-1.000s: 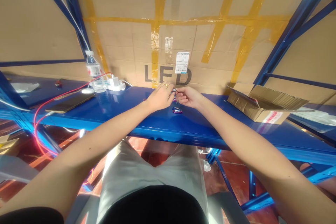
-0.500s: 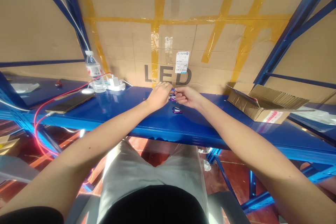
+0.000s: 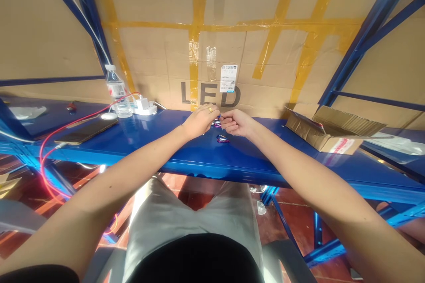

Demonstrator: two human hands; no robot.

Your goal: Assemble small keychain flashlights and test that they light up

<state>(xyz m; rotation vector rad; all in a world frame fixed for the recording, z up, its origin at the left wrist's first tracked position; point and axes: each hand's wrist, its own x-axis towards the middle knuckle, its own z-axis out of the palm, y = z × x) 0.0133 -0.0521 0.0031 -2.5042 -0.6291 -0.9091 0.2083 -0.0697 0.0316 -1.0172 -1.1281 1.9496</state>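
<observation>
Both hands meet over the blue shelf top (image 3: 186, 154), their fingertips almost touching. My left hand (image 3: 201, 120), with a ring on one finger, is closed, its fingers pinched downward. My right hand (image 3: 236, 123) is closed too, thumb and forefinger pressed together. Between the fingertips is a small blue carabiner, mostly covered by the fingers. Just below them lie a few shiny carabiners (image 3: 217, 123), partly hidden by the hands. Closer to the front edge rests a purple and silver carabiner (image 3: 222, 139), apart from both hands.
A small open cardboard box (image 3: 332, 139) stands at the right. To the left are a water bottle (image 3: 116, 93), a white power strip (image 3: 146, 108), a phone (image 3: 86, 131) and a red cable (image 3: 76, 120). A large taped cardboard sheet (image 3: 149, 62) rises behind the shelf.
The hands stay together in nearly the same place, with slight finger movement. Less of the blue piece between the fingertips shows now. The whole view has shifted slightly.
</observation>
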